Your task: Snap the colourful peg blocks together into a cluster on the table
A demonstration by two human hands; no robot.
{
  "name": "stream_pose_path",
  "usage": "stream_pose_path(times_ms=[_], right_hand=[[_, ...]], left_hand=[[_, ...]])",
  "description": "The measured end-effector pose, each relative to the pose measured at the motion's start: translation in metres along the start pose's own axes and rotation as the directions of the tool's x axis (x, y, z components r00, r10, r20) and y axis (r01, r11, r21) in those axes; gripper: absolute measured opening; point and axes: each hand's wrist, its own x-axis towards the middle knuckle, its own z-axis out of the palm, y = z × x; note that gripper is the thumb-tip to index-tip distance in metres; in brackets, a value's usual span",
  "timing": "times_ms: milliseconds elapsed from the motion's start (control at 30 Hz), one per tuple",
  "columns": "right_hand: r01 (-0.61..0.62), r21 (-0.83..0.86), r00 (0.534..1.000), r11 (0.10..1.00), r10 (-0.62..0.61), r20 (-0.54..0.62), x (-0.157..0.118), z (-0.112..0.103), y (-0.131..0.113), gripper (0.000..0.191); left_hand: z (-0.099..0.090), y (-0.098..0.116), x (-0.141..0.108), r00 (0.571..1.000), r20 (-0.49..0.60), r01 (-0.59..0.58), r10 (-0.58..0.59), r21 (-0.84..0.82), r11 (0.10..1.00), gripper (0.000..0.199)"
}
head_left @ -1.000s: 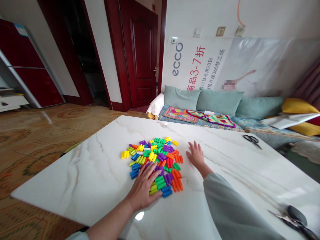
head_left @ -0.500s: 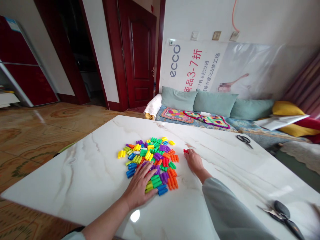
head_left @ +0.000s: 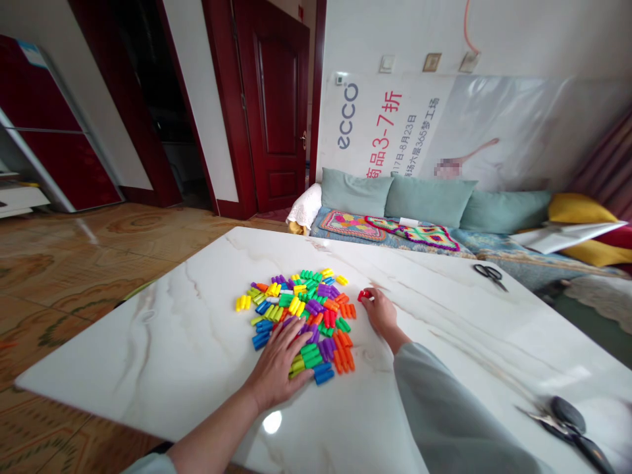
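Observation:
A heap of small coloured plastic pieces, each like short tubes joined side by side, lies on the white marble-patterned table. Across the near left part of the heap rests my left hand, palm down and fingers spread, hiding some pieces under it. My right hand is just right of the heap, its thumb and fingertips pinched on a red plastic piece at the table surface. Orange pieces and a blue piece lie at the heap's near right edge.
Black-handled scissors lie near the table's far right edge. Another pair of black-handled scissors and a dark rounded object are at the near right. Behind the table stands a sofa with green cushions.
My right hand has shifted slightly left toward the heap, and more of the red piece shows at its fingertips. My left hand stays on the heap. The view has moved a little.

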Motion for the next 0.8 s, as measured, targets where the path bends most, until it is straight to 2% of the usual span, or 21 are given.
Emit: stream_pose_path(times_ms=[100,367,467,567,600,667,733,800], right_hand=[[-0.008,-0.002,1.0,1.0,0.008,-0.024,0.0,0.002,-0.002,0.028],[0.037,-0.004,0.998,0.999,-0.038,-0.055,0.008,0.01,-0.007,0.02],[0.037,-0.001,0.996,0.999,-0.037,-0.083,0.004,0.008,-0.009,0.03],[0.085,0.059,0.979,0.995,-0.073,-0.192,-0.011,0.001,-0.015,0.04],[0.156,0.094,0.967,0.983,-0.133,-0.216,-0.018,-0.002,-0.019,0.04],[0.375,0.17,0.921,0.911,-0.345,-0.182,-0.033,-0.007,-0.029,0.036],[0.566,0.25,0.82,0.786,-0.566,-0.077,-0.047,-0.01,-0.042,0.034],[0.646,0.303,0.734,0.701,-0.679,0.005,-0.057,-0.01,-0.054,0.041]], left_hand=[[0.0,0.001,0.001,1.0,0.007,0.003,-0.003,0.007,1.0,0.063],[0.0,-0.001,0.0,1.0,0.01,0.001,-0.001,-0.001,1.0,0.063],[0.001,-0.002,0.0,1.0,0.013,0.004,-0.003,-0.007,1.0,0.063],[0.0,-0.002,0.0,1.0,0.006,0.001,-0.001,-0.007,1.0,0.062],[0.0,-0.001,0.0,1.0,0.002,-0.001,0.001,-0.008,1.0,0.062],[-0.001,-0.001,0.001,1.0,-0.011,-0.008,0.008,-0.011,1.0,0.062],[-0.001,0.0,0.001,1.0,-0.026,-0.014,0.014,-0.014,1.0,0.062],[-0.001,0.0,0.001,0.999,-0.03,-0.016,0.015,-0.013,1.0,0.062]])
